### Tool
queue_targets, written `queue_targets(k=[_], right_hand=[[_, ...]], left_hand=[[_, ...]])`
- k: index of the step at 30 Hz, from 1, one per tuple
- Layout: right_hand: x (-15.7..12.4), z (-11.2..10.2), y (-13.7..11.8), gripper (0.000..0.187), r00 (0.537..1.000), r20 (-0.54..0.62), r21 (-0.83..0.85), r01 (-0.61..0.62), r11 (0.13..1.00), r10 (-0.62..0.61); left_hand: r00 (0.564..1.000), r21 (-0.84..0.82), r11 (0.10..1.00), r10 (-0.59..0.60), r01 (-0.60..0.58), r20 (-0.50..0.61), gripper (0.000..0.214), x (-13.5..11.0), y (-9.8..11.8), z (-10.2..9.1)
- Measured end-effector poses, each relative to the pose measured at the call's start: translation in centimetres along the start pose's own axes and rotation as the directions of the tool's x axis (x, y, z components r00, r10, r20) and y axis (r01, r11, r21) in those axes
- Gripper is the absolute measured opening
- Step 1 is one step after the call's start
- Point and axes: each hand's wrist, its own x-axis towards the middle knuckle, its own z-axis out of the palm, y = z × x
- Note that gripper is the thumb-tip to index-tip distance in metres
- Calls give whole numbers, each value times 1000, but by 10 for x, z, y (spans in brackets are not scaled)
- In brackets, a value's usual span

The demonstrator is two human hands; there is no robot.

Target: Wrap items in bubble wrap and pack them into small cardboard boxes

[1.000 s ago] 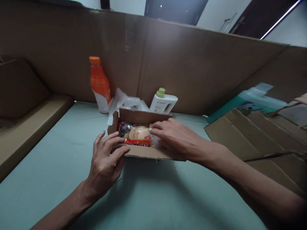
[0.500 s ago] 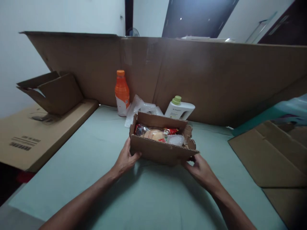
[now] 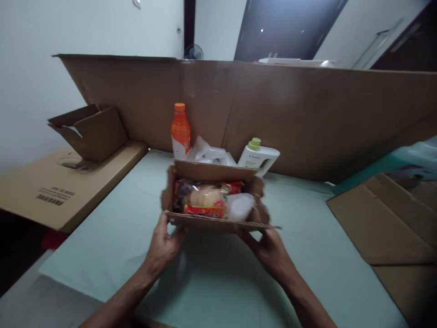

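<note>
A small open cardboard box (image 3: 205,171) is lifted a little above the pale green table (image 3: 129,200). Inside lie a red snack packet (image 3: 204,203), a dark wrapped item and a clear plastic pack. My left hand (image 3: 163,248) grips the box under its near left corner. My right hand (image 3: 269,252) grips it under the near right corner. The box tilts slightly toward me.
An orange bottle (image 3: 180,131), crumpled clear plastic (image 3: 211,153) and a white bottle with a green cap (image 3: 258,156) stand behind the box. A tall cardboard wall (image 3: 307,118) runs along the back. Flattened cardboard (image 3: 385,218) lies right; a folded carton (image 3: 92,130) sits on a flat box left.
A second ago my hands were on and in the box on the table. They moved to its near corners, and the box now sits higher and closer to me.
</note>
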Motion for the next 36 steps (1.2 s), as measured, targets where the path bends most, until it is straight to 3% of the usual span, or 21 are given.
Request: queue_targets(k=[3,5,8,11,14,17,18,20,23,26,28,30,33,35,36], right_hand=[[-18,-15,3,48,996,-60,-51,-75,996,72],[-36,-10,-1,55,994,-77,-47,-83,995,79],[-77,25,-10,67,998,-47,-81,-54,995,50],[-129,70,-14,84,1000,-5,-199,-16,980,16],[-166,94,-12,78,985,21,-257,169,952,-169],[-168,81,-11,48,923,104,-192,385,903,-371],[-162,70,-11,39,928,99,-174,370,912,-358],[-146,47,-10,31,976,12,-179,216,960,-218],[-124,31,-1,33,990,-121,-219,41,975,-69],[-123,49,8,54,997,-38,-218,61,974,-71],[-136,72,7,65,998,44,-190,57,980,-49],[-152,97,0,78,993,117,-159,43,986,-25],[-164,120,-10,92,947,292,-71,162,984,-135],[-158,117,-10,78,880,398,13,278,960,-260],[-150,109,-6,63,877,393,23,291,957,-276]], left_hand=[[995,6,997,74,-75,71,64,-5,5,15],[997,-21,999,37,-36,61,62,-2,2,7],[997,-133,990,-26,36,74,58,24,-7,-20],[980,-302,949,-31,91,198,57,68,-15,-34],[947,-375,910,-53,177,318,54,106,-16,-22],[939,-345,918,-76,197,334,54,118,-14,-5],[942,-334,922,-85,198,325,56,114,-14,-4],[950,-292,936,-108,196,292,61,92,-17,-11],[952,-212,958,-131,193,276,68,27,-30,-36],[936,-188,961,-132,201,326,80,-47,-43,-53],[937,-124,973,-147,195,317,81,-74,-48,-54],[945,-93,976,-166,199,280,79,-73,-48,-53],[965,-149,973,-141,177,222,79,-30,-42,-57],[980,-162,975,-128,152,150,81,-1,-37,-66],[986,-142,979,-136,150,98,80,7,-36,-71]])
